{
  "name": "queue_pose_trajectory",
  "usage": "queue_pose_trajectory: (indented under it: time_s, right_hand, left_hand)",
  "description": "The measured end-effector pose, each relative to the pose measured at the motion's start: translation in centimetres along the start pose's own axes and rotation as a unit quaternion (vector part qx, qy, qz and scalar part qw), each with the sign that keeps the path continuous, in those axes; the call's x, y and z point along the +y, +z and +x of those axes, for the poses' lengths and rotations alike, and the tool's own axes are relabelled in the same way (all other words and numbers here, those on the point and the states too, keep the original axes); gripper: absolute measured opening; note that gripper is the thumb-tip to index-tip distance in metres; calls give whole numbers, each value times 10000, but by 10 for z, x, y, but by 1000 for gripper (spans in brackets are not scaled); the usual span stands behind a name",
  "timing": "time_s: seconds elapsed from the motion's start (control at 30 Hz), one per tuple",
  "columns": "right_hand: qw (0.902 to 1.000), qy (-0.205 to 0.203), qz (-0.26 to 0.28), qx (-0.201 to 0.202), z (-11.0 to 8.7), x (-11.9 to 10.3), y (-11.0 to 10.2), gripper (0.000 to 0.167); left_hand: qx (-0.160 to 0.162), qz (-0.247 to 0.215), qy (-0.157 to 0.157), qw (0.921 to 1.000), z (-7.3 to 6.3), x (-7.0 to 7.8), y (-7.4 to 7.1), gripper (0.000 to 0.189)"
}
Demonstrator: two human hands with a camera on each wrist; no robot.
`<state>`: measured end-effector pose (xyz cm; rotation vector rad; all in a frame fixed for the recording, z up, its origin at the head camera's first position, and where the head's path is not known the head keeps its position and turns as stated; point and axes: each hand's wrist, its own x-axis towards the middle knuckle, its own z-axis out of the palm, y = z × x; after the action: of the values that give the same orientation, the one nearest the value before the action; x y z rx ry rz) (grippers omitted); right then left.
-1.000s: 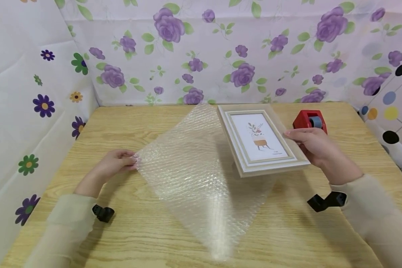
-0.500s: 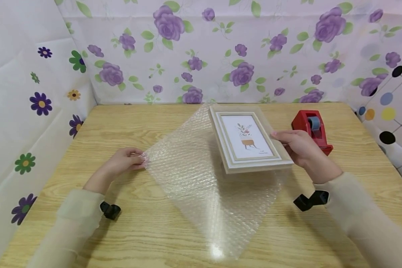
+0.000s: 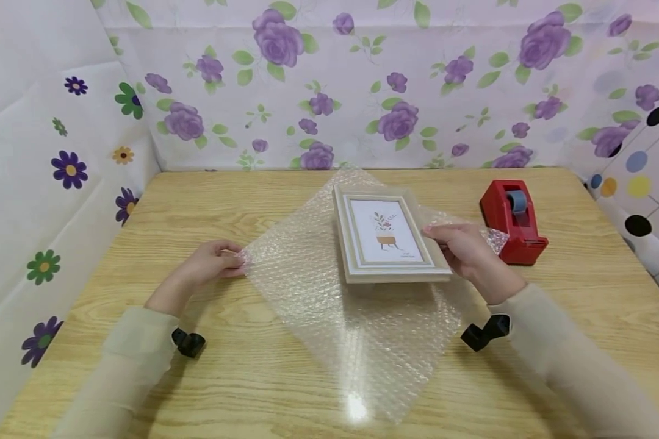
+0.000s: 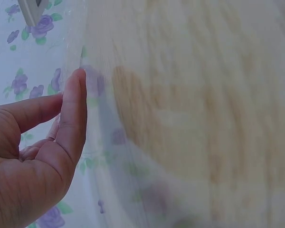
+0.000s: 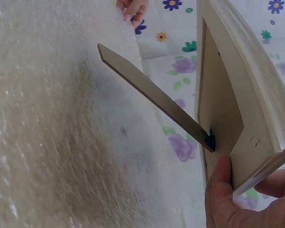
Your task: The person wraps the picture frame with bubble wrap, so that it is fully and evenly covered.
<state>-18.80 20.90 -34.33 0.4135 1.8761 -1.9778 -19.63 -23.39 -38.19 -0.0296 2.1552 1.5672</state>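
Note:
A cream picture frame (image 3: 337, 235) with a potted-plant print is tilted over a sheet of clear bubble wrap (image 3: 302, 268). My right hand (image 3: 467, 247) grips the frame's right edge, thumb on the front and fingers behind. In the right wrist view the frame's back (image 5: 223, 99) shows, with its easel leg (image 5: 154, 97) swung out toward the wrap. At the wrap's left corner my left hand (image 3: 211, 265) pinches the film between thumb and fingers. The left wrist view shows that hand (image 4: 42, 156) close up at the film's edge.
A red tape dispenser (image 3: 511, 219) with a blue-grey roll stands at the right, just behind the wrap's right corner. Everything lies on a wood-grain table (image 3: 225, 390). Flowered cloth (image 3: 329, 79) hangs along the back and left.
My right hand has carried the frame left and lower over the bubble wrap. My left hand has shifted slightly right with its corner. The wrap's right corner and more of the tape dispenser now show.

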Motion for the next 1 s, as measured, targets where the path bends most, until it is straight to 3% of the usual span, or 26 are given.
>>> queue_pose_trajectory:
  time_s: [0.13,0.3,0.37,0.6,0.77,1.0]
  right_hand:
    - [10000,11,82,21,5,5,5,9]
    - [9997,153,-78,167,10,9,9,46]
    - [9997,165,-95,169,12,10,10,54]
    - [9983,228,-455,301,19,18,11,54]
    - [9987,144,-383,315,22,23,13,53]
    - [9988,-7,-427,248,25,30,13,37]
  left_hand:
    - [-62,-119,42,9999,2,0,2,44]
    - [-96,-277,9,9996,3,0,3,42]
    - [-83,-265,-36,9996,2,0,3,42]
    - [-47,-250,-105,9996,4,0,3,42]
    - [-2,-209,-182,9996,6,2,6,44]
    - [16,-167,-237,9996,7,3,6,44]
